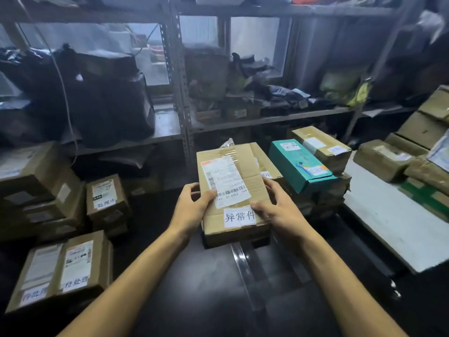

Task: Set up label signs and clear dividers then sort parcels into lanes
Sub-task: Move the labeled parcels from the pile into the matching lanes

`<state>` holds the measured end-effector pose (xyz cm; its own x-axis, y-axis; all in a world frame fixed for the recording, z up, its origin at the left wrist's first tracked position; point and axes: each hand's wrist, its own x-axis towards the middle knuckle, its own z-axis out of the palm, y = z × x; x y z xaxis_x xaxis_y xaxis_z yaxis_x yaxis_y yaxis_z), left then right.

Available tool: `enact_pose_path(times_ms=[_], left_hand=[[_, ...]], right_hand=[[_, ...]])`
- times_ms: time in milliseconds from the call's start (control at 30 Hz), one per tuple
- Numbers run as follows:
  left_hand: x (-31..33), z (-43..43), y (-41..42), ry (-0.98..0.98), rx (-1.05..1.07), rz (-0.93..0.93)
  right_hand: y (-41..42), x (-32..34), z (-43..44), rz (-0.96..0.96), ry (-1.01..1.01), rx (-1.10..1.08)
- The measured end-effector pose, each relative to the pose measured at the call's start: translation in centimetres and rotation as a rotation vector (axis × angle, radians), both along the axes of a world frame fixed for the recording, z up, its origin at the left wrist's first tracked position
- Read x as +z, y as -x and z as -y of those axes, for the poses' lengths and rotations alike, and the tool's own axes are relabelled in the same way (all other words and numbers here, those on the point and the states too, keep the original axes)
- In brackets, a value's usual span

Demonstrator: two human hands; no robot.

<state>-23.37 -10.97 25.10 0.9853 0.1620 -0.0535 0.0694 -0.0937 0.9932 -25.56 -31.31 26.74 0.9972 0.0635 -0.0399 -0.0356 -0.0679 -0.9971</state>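
Gripping a brown cardboard parcel (233,171) from both sides, the two hands hold it over the middle of the dark bench (189,288), towards its far edge. The left hand (194,203) wraps the parcel's left edge, thumb on top beside the white shipping label (227,182), fingers curled underneath. The right hand (274,205) clasps the right edge in the same way, its thumb lying across the near end of the top face. Both grips are narrow and closed round the cardboard.

Just below the shipping label is a white sign (240,216) with three printed characters. Whether it sits on the held parcel or on a box beneath it cannot be told.

A clear divider strip (244,276) runs along the bench from under the parcel towards the near edge.

On the right, a teal box (301,164) lies on a stack of brown parcels (325,190), touching another taped carton (320,147) behind it. At the bench's left edge stand signed cartons (60,271) and a smaller stack (107,198). Metal shelving (184,105) behind holds bags and packages.
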Motion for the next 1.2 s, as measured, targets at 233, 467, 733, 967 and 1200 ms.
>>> enact_pose_path(times_ms=[233, 467, 733, 967, 1200], left_hand=[[0.9, 6.7, -4.5, 0.017, 0.025, 0.046], [1.4, 17.2, -10.6, 0.143, 0.018, 0.027], [3.6, 27.8, -16.2, 0.131, 0.049, 0.051], [4.5, 37.1, -20.3, 0.024, 0.158, 0.084], [5.5, 43.7, -23.2, 0.029, 0.279, 0.039]], right_hand=[[-4.6, 0.4, 6.1, -0.021, -0.092, -0.029], [-9.9, 1.3, 16.1, -0.01, -0.038, -0.085], [-16.2, 2.8, 26.9, 0.021, -0.052, -0.036], [-22.1, 3.5, 36.3, -0.008, -0.121, 0.07], [-26.9, 5.1, 42.5, -0.039, -0.074, 0.19]])
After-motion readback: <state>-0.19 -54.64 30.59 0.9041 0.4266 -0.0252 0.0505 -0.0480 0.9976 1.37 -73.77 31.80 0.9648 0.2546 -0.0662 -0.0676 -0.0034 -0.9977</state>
